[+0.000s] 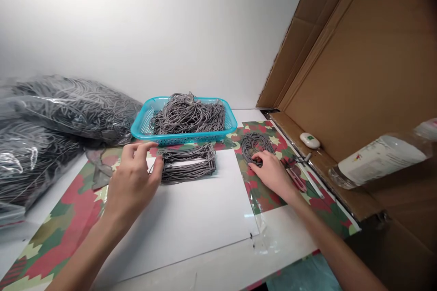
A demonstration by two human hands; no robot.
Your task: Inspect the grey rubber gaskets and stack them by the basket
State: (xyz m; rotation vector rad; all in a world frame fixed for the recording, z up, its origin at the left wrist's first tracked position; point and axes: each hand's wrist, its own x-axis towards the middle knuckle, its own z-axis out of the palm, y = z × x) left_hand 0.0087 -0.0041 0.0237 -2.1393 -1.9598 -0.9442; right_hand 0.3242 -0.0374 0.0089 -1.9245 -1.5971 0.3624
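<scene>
A bundle of thin grey cords (189,175), laid out in two rows with a gap between, rests on a white sheet (198,218). My left hand (136,175) is at the bundle's left end, thumb and fingers apart, with nothing visibly gripped. To the right, a loose coil of grey cord (257,142) lies on the patterned mat. My right hand (269,168) reaches into its near side, thumb and fingertips closed on the strands. Its other fingers are partly hidden under the hand.
Behind stands a blue basket (184,137) heaped with grey cords. Clear plastic bags of cords (78,104) fill the left side. Pink-handled scissors (296,179) and a white pen-like tool (314,185) lie right. A white oval object (310,140) and a bottle (378,159) are beside the cardboard wall (362,63).
</scene>
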